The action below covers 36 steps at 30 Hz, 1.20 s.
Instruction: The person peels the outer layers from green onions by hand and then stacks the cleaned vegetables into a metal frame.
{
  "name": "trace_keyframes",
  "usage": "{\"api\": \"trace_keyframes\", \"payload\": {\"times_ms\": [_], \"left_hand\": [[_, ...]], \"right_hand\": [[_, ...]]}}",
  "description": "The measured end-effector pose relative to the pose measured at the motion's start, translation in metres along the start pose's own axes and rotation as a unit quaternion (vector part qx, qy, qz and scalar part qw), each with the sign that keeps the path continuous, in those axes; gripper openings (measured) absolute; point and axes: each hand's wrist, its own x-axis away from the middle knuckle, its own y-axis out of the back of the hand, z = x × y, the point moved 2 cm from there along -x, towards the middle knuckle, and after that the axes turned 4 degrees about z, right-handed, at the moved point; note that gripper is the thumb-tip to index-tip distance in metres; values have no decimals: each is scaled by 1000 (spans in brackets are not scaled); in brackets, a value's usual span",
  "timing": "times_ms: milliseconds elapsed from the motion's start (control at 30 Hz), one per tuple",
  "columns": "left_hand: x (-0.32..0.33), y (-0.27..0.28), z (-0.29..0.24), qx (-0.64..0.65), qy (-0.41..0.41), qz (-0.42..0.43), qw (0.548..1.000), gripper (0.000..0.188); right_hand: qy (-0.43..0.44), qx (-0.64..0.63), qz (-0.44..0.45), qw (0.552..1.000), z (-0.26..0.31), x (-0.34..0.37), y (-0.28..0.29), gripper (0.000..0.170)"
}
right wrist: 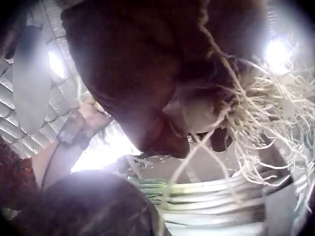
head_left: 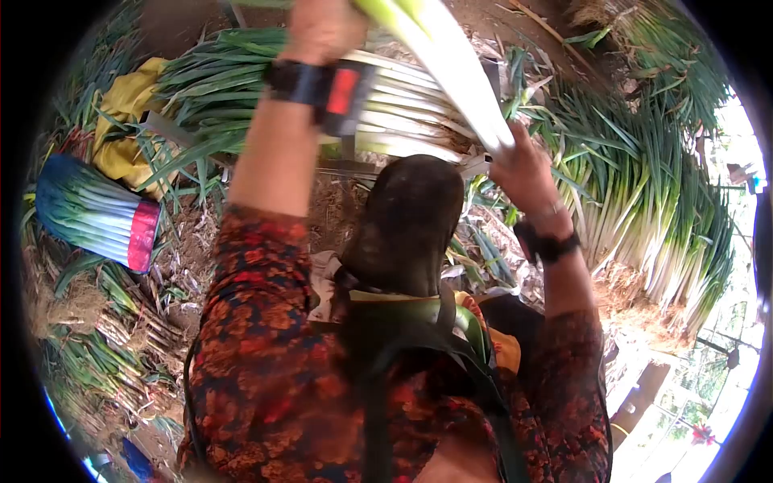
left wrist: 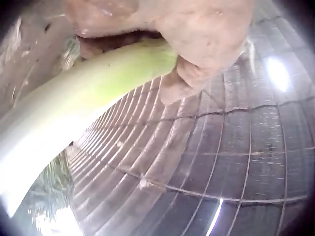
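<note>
My left hand (head_left: 322, 28) grips a thick leek (head_left: 455, 68) along its pale green part; in the left wrist view, the fingers curl round the leek (left wrist: 93, 88). At the leek's white root end, my right hand (head_left: 525, 171) holds it. The right wrist view shows that hand (right wrist: 133, 73) dark and close, with stringy roots (right wrist: 261, 123) spreading out beside its fingers. Below the raised leek lies a row of leeks (head_left: 394, 97) side by side, white ends to the right and green leaves to the left, across a metal frame (head_left: 346, 167).
A large heap of leeks (head_left: 644, 177) lies on the right, roots toward me. On the left are a yellow sack (head_left: 121, 121) and a leek bundle with a red band (head_left: 143, 236). Leaf scraps litter the soil. A dark rounded thing (head_left: 411, 225) stands before my chest.
</note>
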Motion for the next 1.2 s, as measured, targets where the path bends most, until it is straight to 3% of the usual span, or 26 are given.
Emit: {"api": "trace_keyframes", "payload": {"times_ms": [33,67,100,167,233,267,333,400,500,567,600,633,667,767,800,833,867,900,1000,1100,1200], "left_hand": [[6,22,-17,14,-50,28,998,30],[12,37,-34,-74,-74,-25,994,30],[22,43,-40,-96,-98,-148,979,32],[44,128,-37,-51,-64,-149,985,31],[82,154,-14,-132,14,-278,951,34],[98,178,3,-89,77,-302,946,36],[136,217,45,-19,153,-312,937,38],[155,196,78,64,130,-335,931,37],[168,212,123,-20,118,-290,949,36],[163,219,130,-218,127,-313,916,50],[164,215,126,-438,105,-253,856,54],[165,211,121,-635,78,-179,747,61],[162,213,119,-655,130,-178,723,72],[157,206,119,-681,89,-173,706,70],[159,201,113,-673,99,-158,716,63],[159,196,107,-478,184,-248,822,59],[158,190,99,-253,255,-323,876,56],[161,186,96,-13,307,-377,873,54],[188,188,72,-204,442,-235,841,45],[195,178,45,-374,431,-224,791,43],[163,161,23,-651,187,-172,715,33]], "right_hand": [[33,-51,11,998,8,-23,-5,52],[67,6,-3,998,14,-46,-12,53],[54,18,19,998,20,-66,-19,53],[74,80,77,991,4,-103,-50,53],[76,113,131,982,-18,-122,-77,52],[77,130,159,976,-25,-125,-85,51],[27,184,222,957,-33,-123,-90,53],[-53,222,278,933,-31,-117,-89,52],[-85,282,299,908,-42,-112,-88,51],[-74,329,313,888,-66,-116,-101,42],[-73,339,300,889,-67,-117,-105,39],[-72,347,287,890,-68,-118,-109,36],[-84,350,273,892,-68,-119,-113,34],[-110,360,236,896,-65,-121,-120,31],[-110,366,229,895,-65,-120,-121,30],[-110,371,221,895,-65,-119,-122,29],[-102,369,237,893,-67,-119,-123,28],[-92,366,253,891,-71,-120,-123,28],[-67,346,295,888,-64,-119,-114,27],[-62,351,311,881,-62,-113,-112,26],[-50,362,312,877,-52,-112,-110,25]]}}
